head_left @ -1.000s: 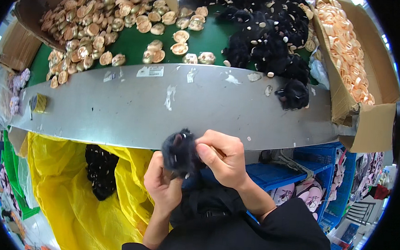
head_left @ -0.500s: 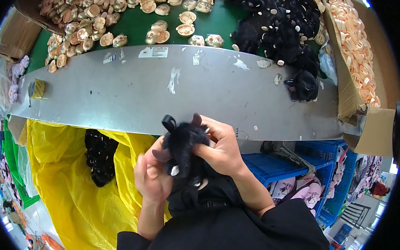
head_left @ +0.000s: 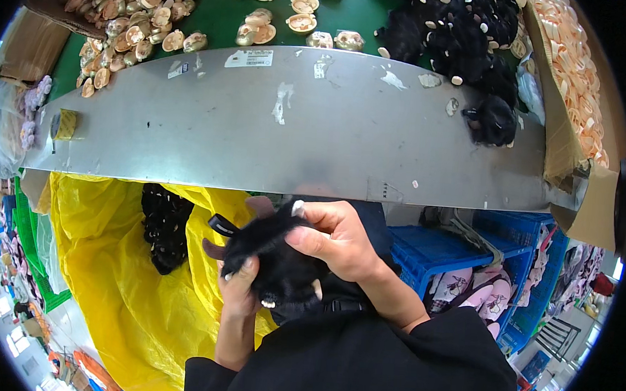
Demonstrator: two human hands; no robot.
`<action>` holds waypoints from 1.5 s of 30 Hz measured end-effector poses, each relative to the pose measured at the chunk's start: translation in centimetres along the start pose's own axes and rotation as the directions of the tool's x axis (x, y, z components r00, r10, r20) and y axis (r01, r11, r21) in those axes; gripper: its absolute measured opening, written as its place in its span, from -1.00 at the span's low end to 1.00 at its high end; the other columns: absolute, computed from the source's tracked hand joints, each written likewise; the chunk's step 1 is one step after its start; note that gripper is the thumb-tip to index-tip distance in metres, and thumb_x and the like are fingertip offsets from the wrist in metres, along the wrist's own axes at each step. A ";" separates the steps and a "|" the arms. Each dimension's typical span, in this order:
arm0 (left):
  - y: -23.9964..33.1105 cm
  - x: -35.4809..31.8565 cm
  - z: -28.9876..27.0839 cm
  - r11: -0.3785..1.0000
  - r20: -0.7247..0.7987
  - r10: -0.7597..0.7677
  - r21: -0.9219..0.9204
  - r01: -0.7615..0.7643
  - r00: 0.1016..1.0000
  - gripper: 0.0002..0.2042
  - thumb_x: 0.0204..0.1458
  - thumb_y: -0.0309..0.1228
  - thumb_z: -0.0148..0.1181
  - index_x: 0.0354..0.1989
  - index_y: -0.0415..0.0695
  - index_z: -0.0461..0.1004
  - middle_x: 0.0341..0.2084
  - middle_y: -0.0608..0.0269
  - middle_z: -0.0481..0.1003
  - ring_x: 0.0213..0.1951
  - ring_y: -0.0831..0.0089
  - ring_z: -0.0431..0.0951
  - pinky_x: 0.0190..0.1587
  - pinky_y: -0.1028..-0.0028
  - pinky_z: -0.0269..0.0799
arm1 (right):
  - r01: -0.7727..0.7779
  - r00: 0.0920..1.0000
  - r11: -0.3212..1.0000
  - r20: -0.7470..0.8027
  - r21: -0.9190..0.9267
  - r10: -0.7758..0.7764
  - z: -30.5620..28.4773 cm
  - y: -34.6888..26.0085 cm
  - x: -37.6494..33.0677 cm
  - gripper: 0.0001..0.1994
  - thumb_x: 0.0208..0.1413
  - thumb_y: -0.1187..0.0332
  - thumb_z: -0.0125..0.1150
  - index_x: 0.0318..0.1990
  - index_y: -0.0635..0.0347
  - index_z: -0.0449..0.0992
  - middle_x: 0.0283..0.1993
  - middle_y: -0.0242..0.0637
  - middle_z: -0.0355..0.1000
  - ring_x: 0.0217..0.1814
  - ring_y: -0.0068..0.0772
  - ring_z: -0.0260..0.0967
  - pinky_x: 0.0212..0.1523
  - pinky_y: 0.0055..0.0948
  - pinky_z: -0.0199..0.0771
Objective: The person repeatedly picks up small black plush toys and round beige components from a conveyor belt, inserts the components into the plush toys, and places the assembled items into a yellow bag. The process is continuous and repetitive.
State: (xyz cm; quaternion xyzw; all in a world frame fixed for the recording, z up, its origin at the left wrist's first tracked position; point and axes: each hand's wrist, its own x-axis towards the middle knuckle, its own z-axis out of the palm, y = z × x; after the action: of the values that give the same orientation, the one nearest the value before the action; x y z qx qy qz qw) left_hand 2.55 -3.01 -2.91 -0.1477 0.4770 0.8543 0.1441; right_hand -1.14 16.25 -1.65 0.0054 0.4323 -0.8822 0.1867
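A black furry toy piece with small pale tips and a black loop sits between both hands, just below the metal tabletop's near edge. My left hand grips it from underneath, fingers curled up onto the fur. My right hand clasps it from the top and right, thumb and fingers pressing into the fur. A heap of similar black furry pieces lies at the table's far right.
Many tan face-shaped shells cover the green surface at the far left. A cardboard box of peach parts stands on the right. A yellow bag holding black pieces hangs lower left; blue crates sit lower right.
Both hands have come down and toward my body with the black piece, and have turned it between them. The view has tilted down, so the table sits higher in the picture.
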 end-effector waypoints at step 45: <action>0.0 0.4 -0.8 0.980 0.289 -0.085 -0.147 0.132 0.954 -0.35 0.18 -0.12 0.20 0.32 -0.31 0.24 0.21 -0.01 0.41 0.23 0.09 0.44 0.33 0.19 0.29 | 0.077 0.985 0.904 -0.108 -0.420 -0.134 0.0 -2.1 -0.1 -0.75 0.30 0.33 0.21 -0.38 0.29 0.39 -0.57 -0.49 0.16 -0.50 -0.70 -0.02 -0.51 -0.54 0.07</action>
State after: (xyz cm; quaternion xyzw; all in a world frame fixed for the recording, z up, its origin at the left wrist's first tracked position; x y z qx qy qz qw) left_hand 2.33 -3.63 -3.47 -0.0622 0.3707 0.8938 0.2447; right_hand -1.73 17.48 0.00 0.0016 0.6208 -0.7768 0.1060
